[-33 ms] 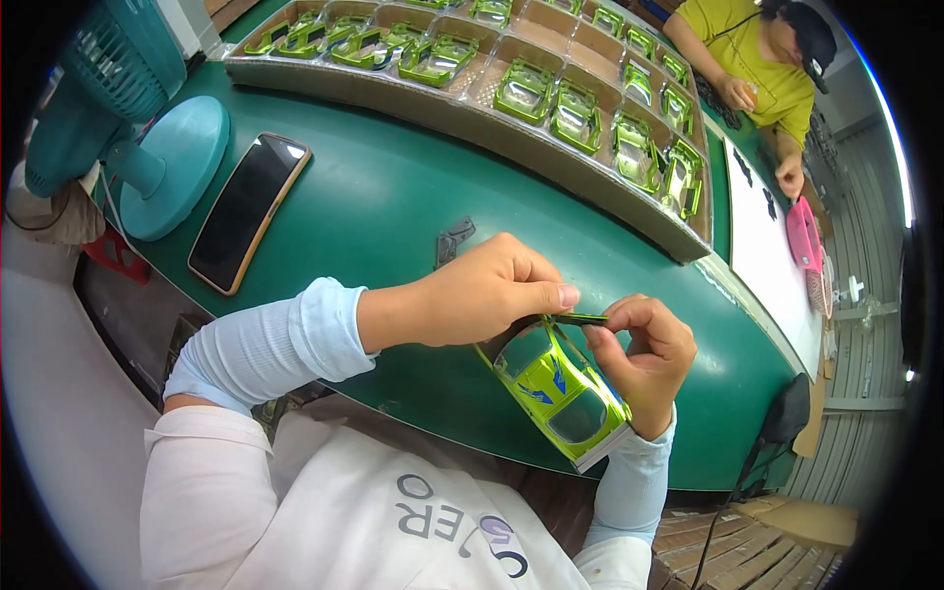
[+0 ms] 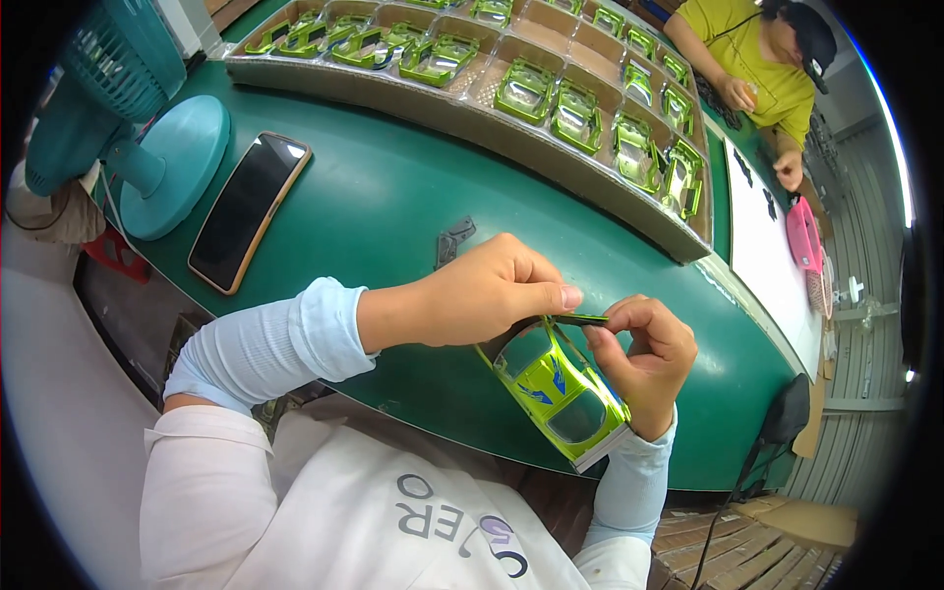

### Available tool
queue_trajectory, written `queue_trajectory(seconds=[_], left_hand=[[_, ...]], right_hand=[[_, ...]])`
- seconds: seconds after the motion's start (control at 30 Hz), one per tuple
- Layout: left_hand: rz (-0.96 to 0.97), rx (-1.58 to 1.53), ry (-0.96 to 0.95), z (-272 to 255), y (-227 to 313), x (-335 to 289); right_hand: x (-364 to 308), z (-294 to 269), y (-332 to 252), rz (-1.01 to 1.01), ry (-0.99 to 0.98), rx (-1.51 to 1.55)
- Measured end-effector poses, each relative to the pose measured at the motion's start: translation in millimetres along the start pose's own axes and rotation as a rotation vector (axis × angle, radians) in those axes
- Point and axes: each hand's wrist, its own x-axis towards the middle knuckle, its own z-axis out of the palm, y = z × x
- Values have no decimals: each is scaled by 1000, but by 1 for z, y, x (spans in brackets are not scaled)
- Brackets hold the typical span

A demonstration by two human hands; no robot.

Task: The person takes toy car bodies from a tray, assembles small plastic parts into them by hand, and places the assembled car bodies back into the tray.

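Note:
A bright green toy car body point(image 2: 543, 388) with blue arrow-like marks and clear windows is tilted between my hands, above the green tabletop. My left hand point(image 2: 492, 295) is closed at its upper end, thumb stretched over a thin black-and-green piece point(image 2: 582, 320) at the car's side. The left fingertips are mostly hidden. My right hand point(image 2: 649, 359) pinches that piece's right end between thumb and forefinger; its palm side lies against the car's edge. Whether the piece is joined to the car, I cannot tell. Just beyond my left hand, a small dark grey plastic part point(image 2: 454, 239) rests on the table.
A cardboard tray point(image 2: 442, 113) of similar green shells in compartments spans the far side. To the left are a phone point(image 2: 246, 211) and a teal fan point(image 2: 162, 167). A co-worker in a yellow top point(image 2: 733, 49) sits far right, near a pink basket point(image 2: 804, 234).
My hands and the toy car body stay in place. The co-worker's lower hand has shifted slightly.

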Motion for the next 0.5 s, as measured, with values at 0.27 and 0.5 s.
queue_trajectory(seconds=[0.27,0.5], left_hand=[[-5,226,-62,0,9,-2],[54,78,-150,0,5,-3]], right_hand=[[2,8,-8,137,92,28],[4,-3,-1,-99,-6,-58]])
